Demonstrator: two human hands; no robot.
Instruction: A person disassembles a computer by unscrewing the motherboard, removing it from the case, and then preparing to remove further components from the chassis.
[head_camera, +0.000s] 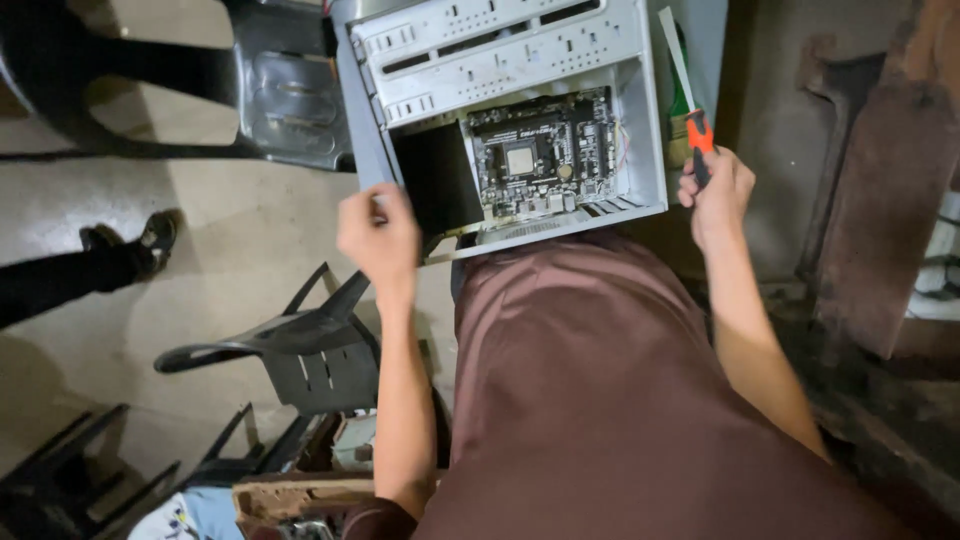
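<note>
While the person sits and looks down from the head camera, an open grey computer case (500, 60) lies on its side at the far end of their lap, resting against the brown cloth (600, 400) over their legs. Inside the case, a dark circuit board (540, 155) with a small silver square chip (519, 160) sits on the right part, and a dark empty space is just left of it.

The left hand (378, 235) is at the near left corner of the case. Its fingers are curled together around the case edge, so it looks like it is holding the case steady. The right hand (715, 195) is just right of the case, near the right wall. Its fingers are closed tight around the orange and black handle of a screwdriver (690, 100), and the pale shaft points far away, up past the case.

What could go wrong? I think the case could slide off the lap, because it only leans there and one hand holds it. The screwdriver tip could slip and scratch the board if it comes in crooked. The thin metal edge could cut the left fingers if they grip hard.

To the left, black plastic chairs (300, 350) stand on the pale floor (220, 240), and another person's foot in a dark shoe (150, 240) is well apart from the case.
</note>
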